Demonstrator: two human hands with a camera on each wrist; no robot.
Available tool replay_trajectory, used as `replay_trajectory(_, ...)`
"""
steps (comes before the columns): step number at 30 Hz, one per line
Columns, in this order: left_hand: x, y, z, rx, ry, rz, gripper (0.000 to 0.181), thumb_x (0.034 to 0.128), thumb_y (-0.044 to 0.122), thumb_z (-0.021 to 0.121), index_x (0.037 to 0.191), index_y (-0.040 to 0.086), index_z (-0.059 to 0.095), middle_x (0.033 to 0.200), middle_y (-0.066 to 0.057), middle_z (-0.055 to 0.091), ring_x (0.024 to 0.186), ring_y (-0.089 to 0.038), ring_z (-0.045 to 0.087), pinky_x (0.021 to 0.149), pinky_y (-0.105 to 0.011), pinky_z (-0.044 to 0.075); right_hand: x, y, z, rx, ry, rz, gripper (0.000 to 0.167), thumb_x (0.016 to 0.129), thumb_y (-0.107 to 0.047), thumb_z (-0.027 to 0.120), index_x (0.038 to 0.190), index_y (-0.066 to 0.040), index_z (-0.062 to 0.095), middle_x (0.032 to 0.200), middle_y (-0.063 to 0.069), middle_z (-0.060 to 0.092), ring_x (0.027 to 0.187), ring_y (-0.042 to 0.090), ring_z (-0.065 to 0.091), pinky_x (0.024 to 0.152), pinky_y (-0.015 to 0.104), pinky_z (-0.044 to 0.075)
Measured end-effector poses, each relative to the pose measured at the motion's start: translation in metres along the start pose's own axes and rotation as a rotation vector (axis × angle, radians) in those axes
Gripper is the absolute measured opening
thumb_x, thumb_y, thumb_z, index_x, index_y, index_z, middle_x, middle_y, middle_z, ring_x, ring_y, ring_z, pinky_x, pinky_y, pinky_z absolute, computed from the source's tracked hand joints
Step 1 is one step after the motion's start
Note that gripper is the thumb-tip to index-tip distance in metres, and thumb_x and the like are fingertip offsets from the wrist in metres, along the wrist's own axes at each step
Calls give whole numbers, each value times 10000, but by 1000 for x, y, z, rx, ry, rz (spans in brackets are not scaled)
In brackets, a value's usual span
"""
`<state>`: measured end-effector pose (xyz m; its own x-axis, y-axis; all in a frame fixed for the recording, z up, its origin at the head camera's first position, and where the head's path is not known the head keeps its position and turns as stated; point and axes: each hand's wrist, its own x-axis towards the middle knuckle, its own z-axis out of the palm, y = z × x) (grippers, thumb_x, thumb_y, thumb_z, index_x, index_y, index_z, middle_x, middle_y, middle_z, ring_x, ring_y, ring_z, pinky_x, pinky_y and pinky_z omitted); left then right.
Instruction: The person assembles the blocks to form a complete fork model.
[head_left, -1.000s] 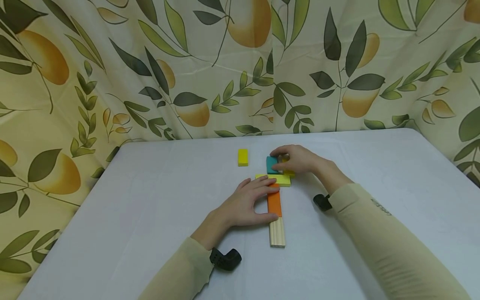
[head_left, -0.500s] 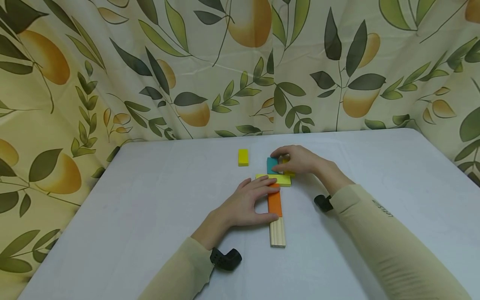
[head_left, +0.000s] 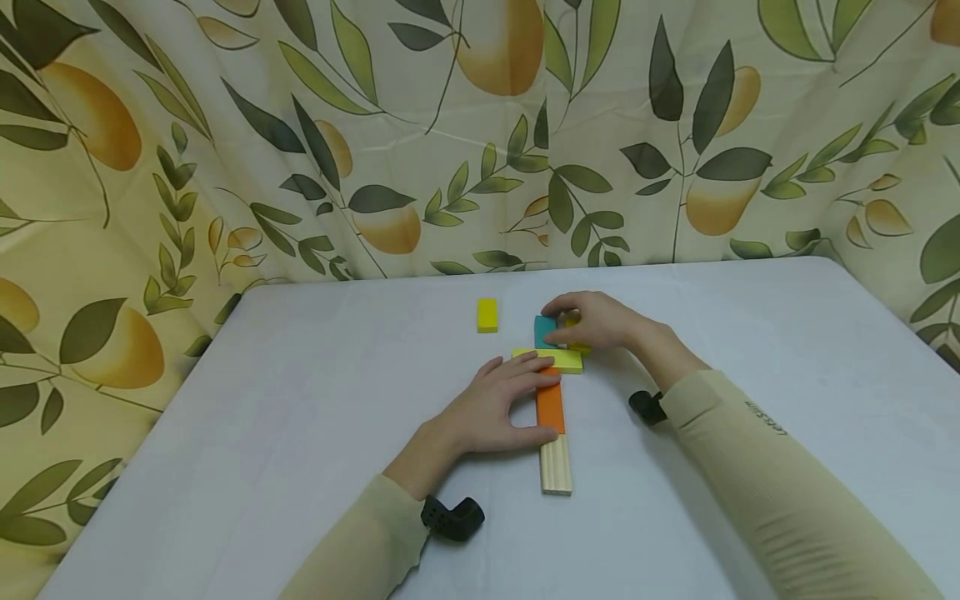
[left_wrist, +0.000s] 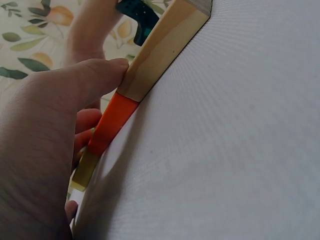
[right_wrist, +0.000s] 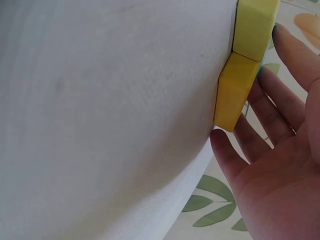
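In the head view, several flat blocks lie together on the table. My left hand (head_left: pixel 483 408) rests with fingers nearly straight across a light yellow block (head_left: pixel 567 362) and an orange block (head_left: pixel 551 408). Its thumb touches near where the orange block meets a plain wooden block (head_left: pixel 556 467). Beyond the light yellow block, the curved fingers and thumb of my right hand (head_left: pixel 596 319) hold a teal block (head_left: pixel 543 332). A golden yellow block (right_wrist: pixel 234 92) beside the teal one is mostly hidden by that hand in the head view.
Apart from the others, a yellow block (head_left: pixel 487 315) lies farther back on the left. The table (head_left: pixel 300 417) has a white cover, and a leaf-and-fruit patterned cloth (head_left: pixel 480 167) hangs behind it. Each wrist carries a black camera (head_left: pixel 453 519).
The teal block has shifted very slightly nearer, toward the light yellow block. Both hands stay almost in place.
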<state>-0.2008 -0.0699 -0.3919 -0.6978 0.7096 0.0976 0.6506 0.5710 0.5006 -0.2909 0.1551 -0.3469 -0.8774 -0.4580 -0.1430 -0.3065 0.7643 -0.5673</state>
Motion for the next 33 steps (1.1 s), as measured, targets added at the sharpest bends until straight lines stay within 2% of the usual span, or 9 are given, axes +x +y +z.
replay_trajectory(10,-1,1,-1,-20,0,5,662,904,534,663,1475,223,541,1596,67,368,1503,-73,167,1215,-480,88,-1,-2,-1,6,-3,24,518,935,-313,733,1371,-60,612,1416,173,559,1333,393,434,1139,595,281)
replay_trajectory(22,0,1,-1,-3,-4,6,670,908,554,648,1484,234,531,1601,80,353,1504,-62,148,1216,-476,88,-1,-1,0,6,-2,6,514,945,-301,719,1374,-44,603,1420,185,552,1336,395,432,1141,600,272)
replay_trajectory(33,-1,1,-3,-17,17,17,669,911,536,650,1488,223,520,1607,68,344,1506,-76,153,1215,-471,98,-12,4,-7,19,43,-42,515,951,-290,708,1373,-18,595,1336,173,605,1261,390,503,1081,591,372)
